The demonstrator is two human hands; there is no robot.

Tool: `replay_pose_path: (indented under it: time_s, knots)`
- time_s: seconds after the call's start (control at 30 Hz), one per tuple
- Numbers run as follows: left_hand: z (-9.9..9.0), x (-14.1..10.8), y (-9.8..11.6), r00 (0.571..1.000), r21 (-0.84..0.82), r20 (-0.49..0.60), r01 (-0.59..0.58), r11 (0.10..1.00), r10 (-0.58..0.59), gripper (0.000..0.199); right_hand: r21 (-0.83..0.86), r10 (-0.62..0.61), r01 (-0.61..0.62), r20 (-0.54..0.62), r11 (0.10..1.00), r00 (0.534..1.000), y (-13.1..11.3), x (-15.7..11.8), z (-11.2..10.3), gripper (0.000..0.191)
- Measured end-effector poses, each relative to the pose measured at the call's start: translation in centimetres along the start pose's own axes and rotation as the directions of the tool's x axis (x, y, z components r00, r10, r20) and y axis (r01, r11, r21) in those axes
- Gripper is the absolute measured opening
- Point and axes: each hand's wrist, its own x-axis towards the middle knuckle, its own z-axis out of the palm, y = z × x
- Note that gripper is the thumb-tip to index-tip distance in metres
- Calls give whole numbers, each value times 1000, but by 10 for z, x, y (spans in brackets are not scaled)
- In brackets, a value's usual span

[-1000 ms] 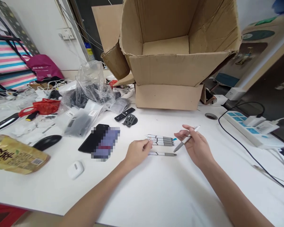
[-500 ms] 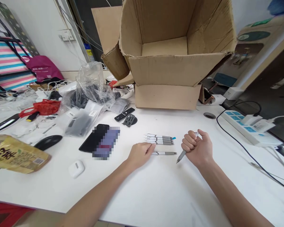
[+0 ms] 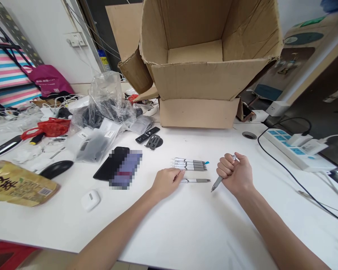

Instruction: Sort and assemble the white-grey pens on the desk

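At the far left of the desk you had a yellow snack bag, with a black computer mouse and a white earbud case just past it. Behind them lay a red plastic bag and a crumpled clear plastic bag. A black phone sat partly under a blurred patch, and a black remote lay farther back.

Your left hand rested palm down, its grip relaxed and holding nothing, with the fingertips touching the end of a lone white-and-grey pen. Just behind that pen lay a tight row of matching pens, with a blue tab at its right end. An open cardboard box stood beyond them.

Your right hand was closed in a tight fist around another pen, its grey tip angled down toward the desk. A blue-and-white power strip lay at the right.
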Motion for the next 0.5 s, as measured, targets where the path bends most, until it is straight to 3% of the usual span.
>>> replay_pose_path:
  time_s: [0.33, 0.5]
  knots:
    - [0, 0, -1, 1000, 12, 15, -11, 1000, 11, 46, -43, -27, 29, 38, 999, 999, 3, 1, -3, 30]
    - [0, 0, -1, 1000, 18, 3, -27, 999, 27, 45, -54, -17, 17, 0, 998, 1000, 2, 0, -1, 30]
